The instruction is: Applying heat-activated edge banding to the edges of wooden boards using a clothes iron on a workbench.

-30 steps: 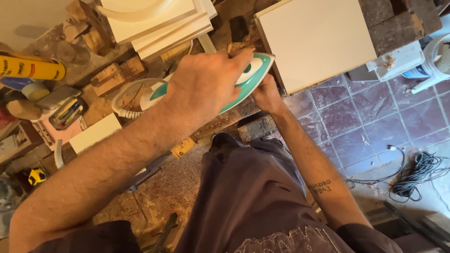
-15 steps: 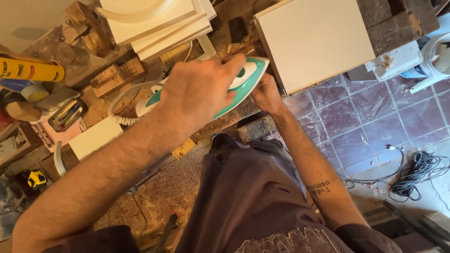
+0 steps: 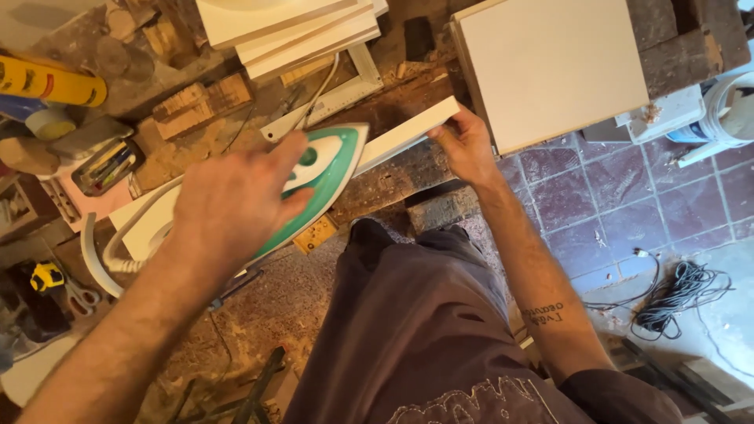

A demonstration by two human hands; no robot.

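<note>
Left hand point(image 3: 228, 206) wraps the iron point(image 3: 302, 184), pressed on the edge of a white board point(image 3: 408, 133) lying on the bench point(image 3: 393, 177). Right hand point(image 3: 463, 145) pinches the board's end. Seemingly edge-banding; next calls for a steady slide along.

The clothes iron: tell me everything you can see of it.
The clothes iron has a green and white plastic-looking body with a pointed nose aimed toward the right hand. It lies on a long white board on the cluttered workbench. The left hand covers its handle; a white cord loops behind it.
</note>
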